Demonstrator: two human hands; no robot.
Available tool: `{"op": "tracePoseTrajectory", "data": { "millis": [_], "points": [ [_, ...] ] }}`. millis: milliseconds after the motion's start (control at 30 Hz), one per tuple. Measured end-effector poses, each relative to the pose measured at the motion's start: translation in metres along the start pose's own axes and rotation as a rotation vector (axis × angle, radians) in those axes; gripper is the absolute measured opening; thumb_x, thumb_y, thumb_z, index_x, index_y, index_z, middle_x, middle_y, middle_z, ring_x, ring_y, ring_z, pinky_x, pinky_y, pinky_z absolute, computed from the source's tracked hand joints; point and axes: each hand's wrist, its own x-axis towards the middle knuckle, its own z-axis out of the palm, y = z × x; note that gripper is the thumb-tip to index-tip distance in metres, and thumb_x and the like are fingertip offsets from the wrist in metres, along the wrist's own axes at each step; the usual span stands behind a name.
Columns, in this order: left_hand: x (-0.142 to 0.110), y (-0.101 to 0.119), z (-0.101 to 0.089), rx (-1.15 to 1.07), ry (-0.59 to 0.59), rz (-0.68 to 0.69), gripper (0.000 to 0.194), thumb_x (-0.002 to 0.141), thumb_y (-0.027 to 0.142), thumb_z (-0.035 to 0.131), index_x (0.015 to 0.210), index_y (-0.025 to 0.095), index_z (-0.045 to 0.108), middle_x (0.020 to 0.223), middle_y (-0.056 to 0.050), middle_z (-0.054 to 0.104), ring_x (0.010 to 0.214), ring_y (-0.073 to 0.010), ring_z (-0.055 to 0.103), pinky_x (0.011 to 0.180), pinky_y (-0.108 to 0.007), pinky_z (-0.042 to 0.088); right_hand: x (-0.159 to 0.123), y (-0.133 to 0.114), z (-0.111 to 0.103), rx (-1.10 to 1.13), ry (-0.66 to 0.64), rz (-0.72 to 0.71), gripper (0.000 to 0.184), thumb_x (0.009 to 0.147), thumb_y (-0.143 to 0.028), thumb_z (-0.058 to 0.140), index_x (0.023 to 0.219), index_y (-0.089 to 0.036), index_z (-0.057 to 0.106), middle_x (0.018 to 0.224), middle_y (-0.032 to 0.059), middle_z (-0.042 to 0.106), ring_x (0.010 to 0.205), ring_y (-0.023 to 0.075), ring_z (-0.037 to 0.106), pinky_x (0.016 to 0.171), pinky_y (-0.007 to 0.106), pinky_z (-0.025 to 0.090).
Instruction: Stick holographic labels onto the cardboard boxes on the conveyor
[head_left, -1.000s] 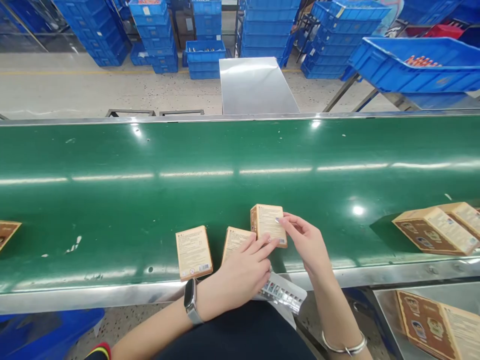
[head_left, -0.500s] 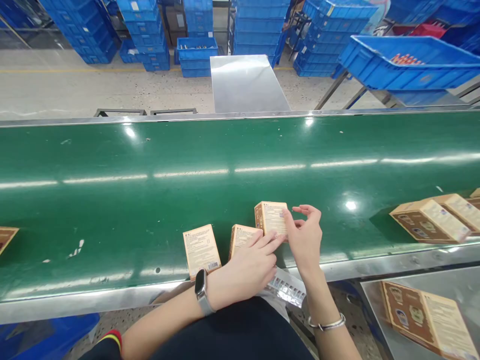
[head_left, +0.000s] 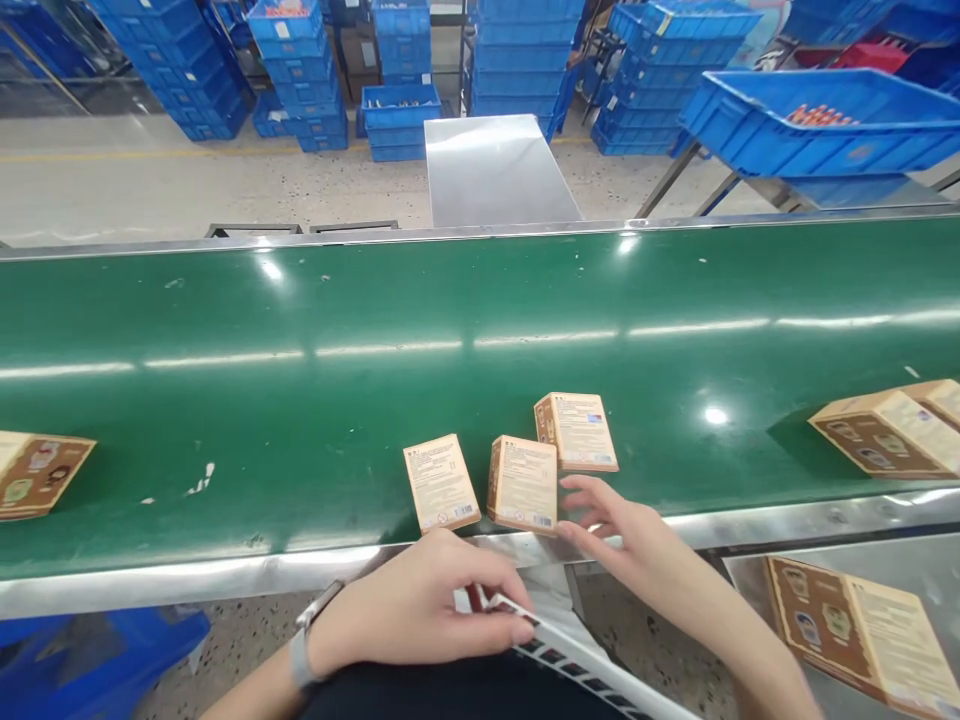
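My left hand [head_left: 431,605] pinches a sheet of stickers [head_left: 574,655] by its end, below the belt's near edge. The sheet is white with a row of dark rectangles, and it slants down to the right. My right hand [head_left: 622,530], fingers apart, is beside the right edge of the middle cream-and-brown box [head_left: 525,485]; whether a fingertip touches it I cannot tell. Behind that box lies another box [head_left: 581,432], with a small blue-and-red sticker [head_left: 595,418] on its printed face. To the left lies a third box [head_left: 442,485], partly behind my left hand.
These boxes lie on a green conveyor belt [head_left: 375,300] with metal edges. More boxes sit on it at the far left [head_left: 45,475] and right [head_left: 892,430]. Another box [head_left: 847,630] is on a metal side table. Blue crates [head_left: 817,130] stand beyond the belt.
The three middle boxes have shifted right, and a box has come further into view at the left. My left hand has drawn back from the boxes, raising the sticker sheet. My right hand has moved down off the rear box.
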Motion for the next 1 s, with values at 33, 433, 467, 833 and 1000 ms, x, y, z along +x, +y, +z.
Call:
{"op": "tracePoseTrajectory", "data": {
  "millis": [33,433,467,833,1000],
  "points": [
    [-0.005,-0.002,0.001,-0.024,0.019,-0.024,0.016,0.09,0.026,0.065,0.089,0.016,0.077,0.078,-0.004,0.075,0.068,-0.0122,0.064,0.066,-0.018,0.047,0.003,0.001,0.009,0.04,-0.002,-0.019,0.033,0.085,-0.043,0.063,0.114,-0.026,0.063,0.088,0.0037,0.075,0.07,0.0241,0.073,0.061,0.037,0.062],
    [-0.009,-0.022,0.014,-0.341,0.39,-0.357,0.033,0.08,0.042,0.069,0.09,0.012,0.077,0.067,-0.003,0.063,0.057,-0.0113,0.047,0.052,-0.022,0.035,0.046,-0.016,0.005,0.188,0.022,-0.232,0.027,0.095,-0.044,0.058,0.112,-0.024,0.066,0.113,0.0081,0.075,0.102,0.0258,0.073,0.088,0.039,0.062],
    [-0.008,-0.022,0.014,-0.352,0.401,-0.359,0.032,0.081,0.042,0.068,0.09,0.012,0.076,0.066,-0.002,0.061,0.057,-0.0115,0.047,0.052,-0.022,0.034,0.04,-0.017,-0.004,0.109,0.103,-0.254,0.025,0.096,-0.044,0.058,0.109,-0.024,0.067,0.108,0.0076,0.076,0.097,0.0259,0.074,0.084,0.039,0.063],
    [0.002,-0.015,0.015,-0.131,0.331,-0.235,0.035,0.094,0.032,0.042,0.062,0.019,0.037,0.06,0.005,0.037,0.059,-0.0106,0.035,0.054,-0.024,0.028,0.003,-0.057,0.041,-0.493,0.316,-0.879,0.015,0.1,-0.011,0.054,0.11,-0.017,0.064,0.097,0.009,0.075,0.088,0.0232,0.07,0.077,0.038,0.055],
    [0.005,-0.018,0.018,-0.183,0.321,-0.246,0.036,0.096,0.036,0.041,0.064,0.02,0.039,0.063,0.005,0.039,0.059,-0.0107,0.038,0.055,-0.024,0.032,0.0,-0.05,0.04,-0.458,0.371,-0.934,0.018,0.095,-0.005,0.059,0.105,-0.019,0.064,0.097,0.0084,0.076,0.093,0.0251,0.069,0.082,0.04,0.053]
  ]
}}
